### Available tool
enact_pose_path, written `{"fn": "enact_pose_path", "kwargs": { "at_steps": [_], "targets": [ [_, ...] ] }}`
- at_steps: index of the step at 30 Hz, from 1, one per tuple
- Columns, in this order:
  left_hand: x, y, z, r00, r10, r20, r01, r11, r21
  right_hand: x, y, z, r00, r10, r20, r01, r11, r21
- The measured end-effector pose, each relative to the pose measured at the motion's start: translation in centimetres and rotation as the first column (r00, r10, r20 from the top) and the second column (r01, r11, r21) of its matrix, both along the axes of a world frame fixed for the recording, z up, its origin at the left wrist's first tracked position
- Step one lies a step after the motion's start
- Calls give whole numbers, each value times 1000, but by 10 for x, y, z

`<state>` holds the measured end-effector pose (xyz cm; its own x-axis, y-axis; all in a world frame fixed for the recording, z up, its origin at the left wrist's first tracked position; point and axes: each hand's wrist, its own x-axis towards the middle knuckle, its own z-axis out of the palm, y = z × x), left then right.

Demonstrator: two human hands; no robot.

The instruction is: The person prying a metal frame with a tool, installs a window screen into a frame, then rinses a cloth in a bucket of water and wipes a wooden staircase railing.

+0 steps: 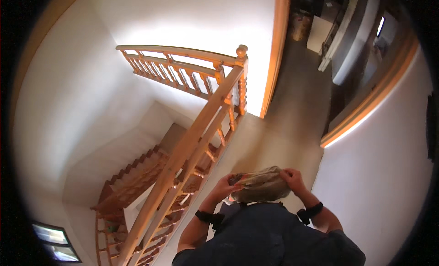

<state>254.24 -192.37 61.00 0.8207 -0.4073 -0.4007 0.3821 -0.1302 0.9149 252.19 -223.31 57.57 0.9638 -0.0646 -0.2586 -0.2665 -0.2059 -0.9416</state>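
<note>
Close to my chest, both hands hold up a crumpled khaki cloth bundle (263, 186); its exact kind does not show. My left hand (226, 187) is closed on its left end, beside a darker patch and an orange-toned edge. My right hand (293, 180) pinches the upper right edge between thumb and fingers. Between the hands the cloth sags in folds. Its underside and what it may contain are hidden. A black band sits on each of my wrists.
A wooden banister (183, 151) with turned balusters runs along my left, meeting a knobbed post (242, 55). Beyond it, brown stairs (132, 174) drop away. Ahead right, an orange-framed doorway opens on a dim room with leaning panels (320, 35). A white wall (370, 174) stands on my right.
</note>
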Motion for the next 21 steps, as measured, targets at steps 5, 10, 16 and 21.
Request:
{"fn": "enact_pose_path", "kwargs": {
  "at_steps": [5,10,16,21],
  "targets": [
    [84,18,-24,997,-35,70,22,982,187,81,13,-6,996,76,35,-67,976,-207],
    [163,29,2,981,-138,134,99,960,261,193,15,8,989,141,50,-116,934,-339],
    [234,25,0,999,-34,35,33,999,21,332,21,60,945,313,97,-229,844,-485],
    [303,1,20,999,36,32,-34,997,-74,443,36,130,881,369,296,-121,782,-612]
  ]
}}
